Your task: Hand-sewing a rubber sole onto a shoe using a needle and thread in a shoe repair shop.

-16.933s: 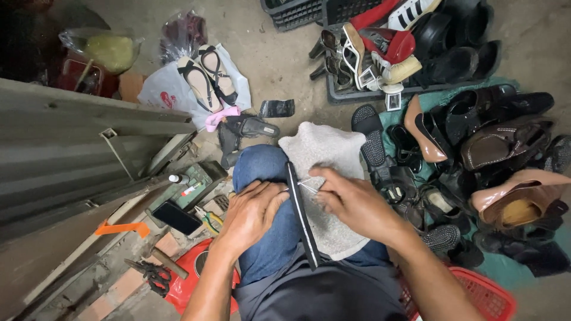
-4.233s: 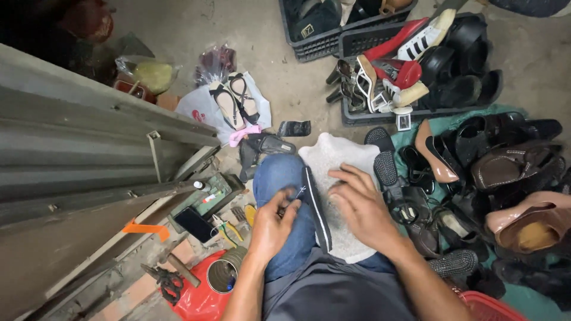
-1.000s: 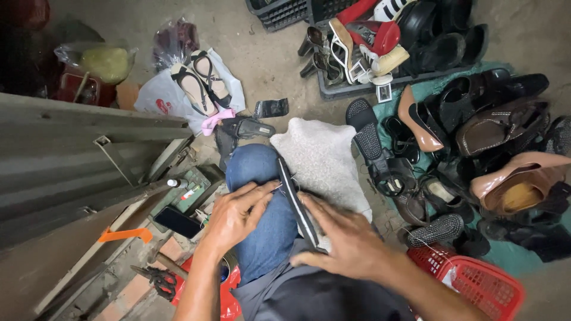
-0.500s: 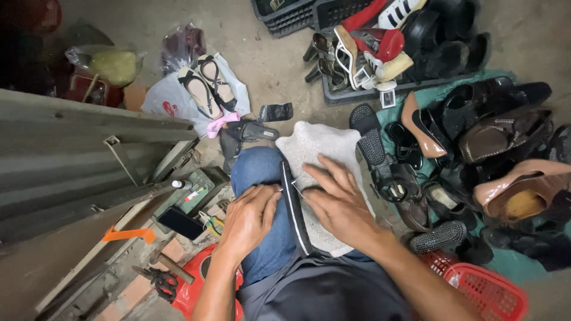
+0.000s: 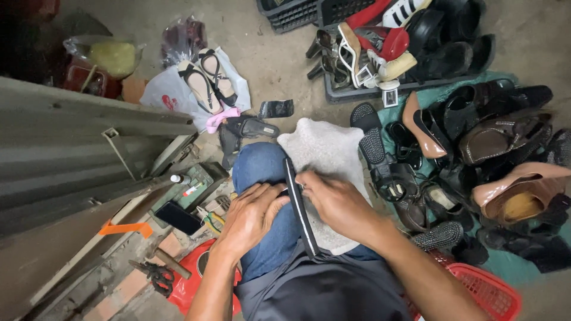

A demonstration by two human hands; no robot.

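Observation:
A thin black shoe sole [image 5: 300, 209] stands on edge between my knees, over a grey towel [image 5: 324, 154] spread on my right leg. My left hand [image 5: 253, 215] presses against the sole's left side on my blue jeans [image 5: 262, 172]. My right hand [image 5: 333, 199] pinches the sole's upper edge with thumb and fingers, with something small and pale at the fingertips; I cannot tell what it is.
Many shoes and sandals [image 5: 476, 137] lie on the floor to the right, by a black crate [image 5: 351, 92] and a red basket [image 5: 493, 291]. A white bag with sandals [image 5: 202, 83] lies ahead left. Small tools, a phone [image 5: 178, 217] and scissors [image 5: 156, 274] sit by a grey metal bench [image 5: 71, 148].
My right hand drew back from the towel's edge toward the sole's top edge and now pinches it. My left hand closed in against the sole. The view shifted slightly.

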